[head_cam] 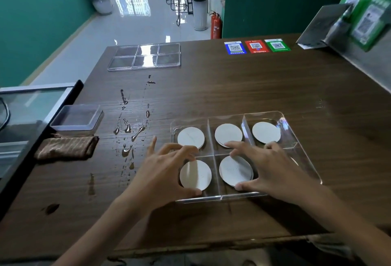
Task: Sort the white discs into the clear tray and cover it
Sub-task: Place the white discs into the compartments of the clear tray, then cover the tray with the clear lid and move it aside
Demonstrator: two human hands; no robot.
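The left hand point(167, 170) lay spread, fingers apart, over the near-left disc point(195, 174), thumb at its near edge. The right hand point(268, 170) was likewise spread over the near-middle disc point(236, 170); neither clearly clamped one. Both discs sat in the clear tray point(304, 160), which held three more in its far row; its near-right compartment was hidden by the right hand. The lid point(146, 56) lay well apart, far and leftward, its long side across the table point(232, 88), probably nearer the left hand.

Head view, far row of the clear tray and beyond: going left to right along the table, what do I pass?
Folded brown cloth → spilled water drops → left white disc → middle white disc → right white disc.
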